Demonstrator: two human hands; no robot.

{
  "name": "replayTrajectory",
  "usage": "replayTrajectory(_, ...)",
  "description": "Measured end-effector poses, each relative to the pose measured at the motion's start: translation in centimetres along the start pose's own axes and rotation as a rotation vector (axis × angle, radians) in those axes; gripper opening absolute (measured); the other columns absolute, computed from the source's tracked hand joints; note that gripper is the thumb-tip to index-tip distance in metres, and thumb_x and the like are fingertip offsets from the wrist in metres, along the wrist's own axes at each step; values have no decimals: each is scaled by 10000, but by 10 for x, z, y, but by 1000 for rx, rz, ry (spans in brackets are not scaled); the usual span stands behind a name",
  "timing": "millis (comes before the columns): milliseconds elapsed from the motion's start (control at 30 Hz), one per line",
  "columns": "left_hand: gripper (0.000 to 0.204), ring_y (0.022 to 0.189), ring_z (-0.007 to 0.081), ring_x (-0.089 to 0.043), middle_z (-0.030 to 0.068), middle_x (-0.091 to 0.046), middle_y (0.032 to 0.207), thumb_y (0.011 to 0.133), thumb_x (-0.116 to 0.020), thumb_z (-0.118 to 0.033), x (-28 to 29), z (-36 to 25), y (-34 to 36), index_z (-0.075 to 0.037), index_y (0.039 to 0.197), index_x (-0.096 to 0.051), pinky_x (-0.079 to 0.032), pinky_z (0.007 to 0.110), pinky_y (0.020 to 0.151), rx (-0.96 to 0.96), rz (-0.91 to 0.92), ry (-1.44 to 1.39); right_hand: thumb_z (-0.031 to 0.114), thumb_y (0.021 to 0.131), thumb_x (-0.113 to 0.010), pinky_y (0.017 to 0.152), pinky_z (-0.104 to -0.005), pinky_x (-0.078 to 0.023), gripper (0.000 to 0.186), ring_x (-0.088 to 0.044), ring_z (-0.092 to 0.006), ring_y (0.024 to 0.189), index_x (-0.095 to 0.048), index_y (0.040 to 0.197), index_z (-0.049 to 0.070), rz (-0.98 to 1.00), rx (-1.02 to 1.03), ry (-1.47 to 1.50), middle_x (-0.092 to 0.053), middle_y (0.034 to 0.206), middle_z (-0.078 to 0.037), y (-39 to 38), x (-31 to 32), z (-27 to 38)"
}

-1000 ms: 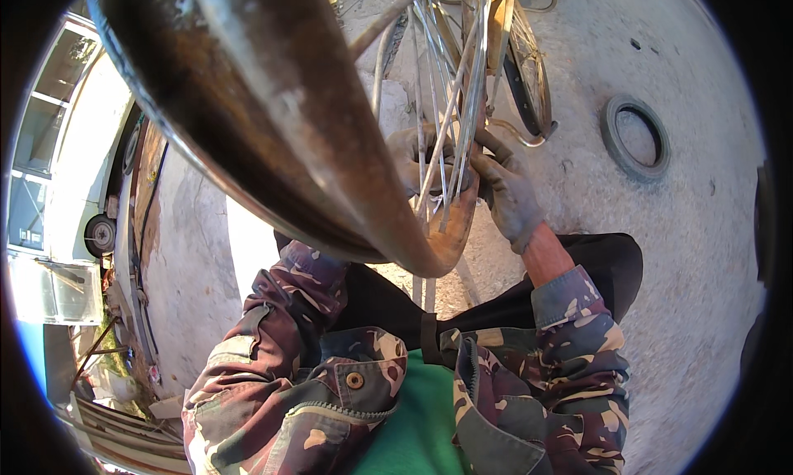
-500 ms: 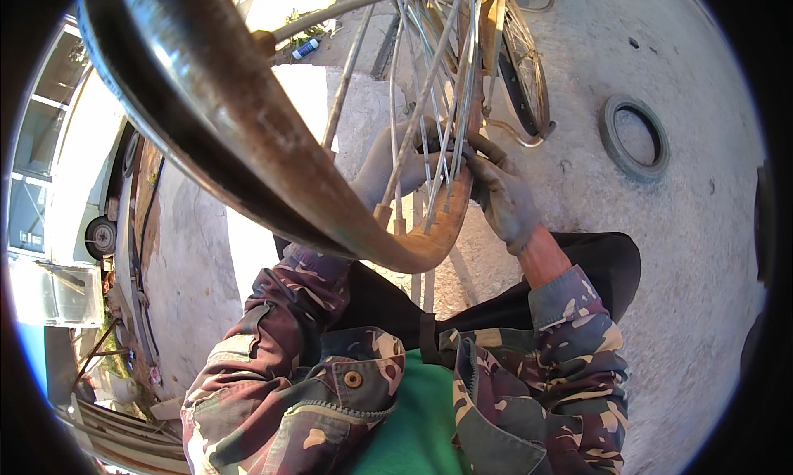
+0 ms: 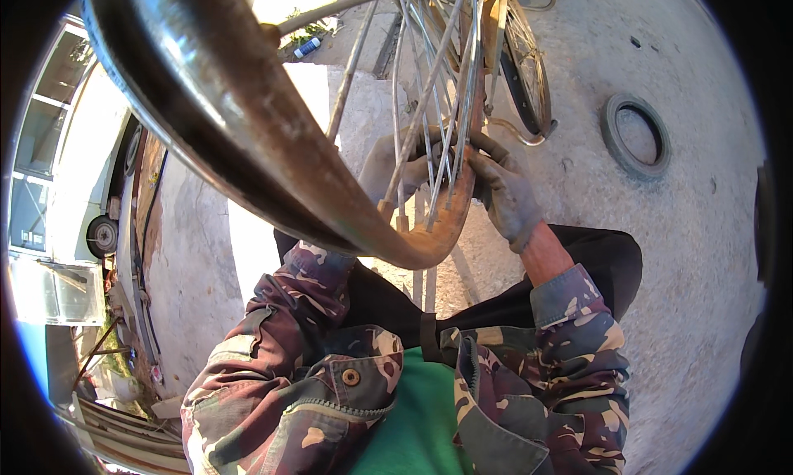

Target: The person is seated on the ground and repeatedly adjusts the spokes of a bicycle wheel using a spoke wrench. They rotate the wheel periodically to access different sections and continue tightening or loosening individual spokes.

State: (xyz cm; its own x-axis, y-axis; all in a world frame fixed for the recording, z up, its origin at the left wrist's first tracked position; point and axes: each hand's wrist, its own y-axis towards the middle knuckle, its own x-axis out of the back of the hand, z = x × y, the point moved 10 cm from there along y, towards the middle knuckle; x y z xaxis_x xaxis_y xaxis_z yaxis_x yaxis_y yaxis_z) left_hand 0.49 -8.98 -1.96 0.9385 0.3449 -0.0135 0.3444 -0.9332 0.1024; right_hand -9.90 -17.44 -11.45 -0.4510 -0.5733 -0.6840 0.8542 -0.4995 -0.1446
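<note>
A rusty bicycle rim (image 3: 293, 149) with steel spokes (image 3: 351, 58) fills the upper middle, its lower bend over my black-trousered legs. In a grey glove, my right hand (image 3: 504, 194) has its fingers curled on the rim's right section, where spokes meet it. My left hand (image 3: 380, 165), also gloved, is behind the spokes, fingers bent toward the same spot near my right fingers; what they hold is hidden. Camouflage sleeves cover both forearms.
A bicycle (image 3: 524, 70) is behind the rim at top. A loose tyre (image 3: 615, 136) lies on concrete at the right, a blue-and-white bottle (image 3: 307, 47) near the top. Along the left are a white vehicle (image 3: 70, 169) with windows and long scrap pieces (image 3: 124, 442).
The rim has shifted up and left since a second ago, uncovering more of my left hand and more spokes. Both hands stay at the rim's right section, moving only slightly.
</note>
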Motion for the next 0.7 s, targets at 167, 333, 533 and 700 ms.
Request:
replayTrajectory(167,315,856,128,-690,73,-716,975,1028,-707,-138,2,7,3,71,1258,-655,-572,272,744,-39,36,35,198,1062,-656,862,-289,-621,487,-718,-130,1011,-518,1495,24,-3,6,-9,-713,1211,-72,2,3,-2)
replayTrajectory(333,284,869,129,-689,75,-711,998,1031,-691,-104,6,0,-3,69,1252,-656,-571,266,746,-73,3,15,210,1047,-683,872,-334,-644,512,-721,-162,1016,-509,1490,20,65,5,10,-689,1233,-101,7,-14,-2)
replayTrajectory(533,256,897,128,-691,70,-709,1011,1035,-666,-55,3,17,7,58,1265,-661,-578,272,773,7,59,58,211,1058,-666,874,-326,-645,504,-719,-158,1006,-498,1493,19,-5,48,27,-688,1218,-92,6,3,1)
replayTrajectory(700,276,941,127,-691,66,-717,1055,1034,-665,-43,-6,4,5,37,1299,-668,-574,269,792,-237,22,260,203,1062,-659,893,-317,-639,501,-718,-157,1012,-491,1496,17,18,57,22,-683,1234,-92,6,3,2)
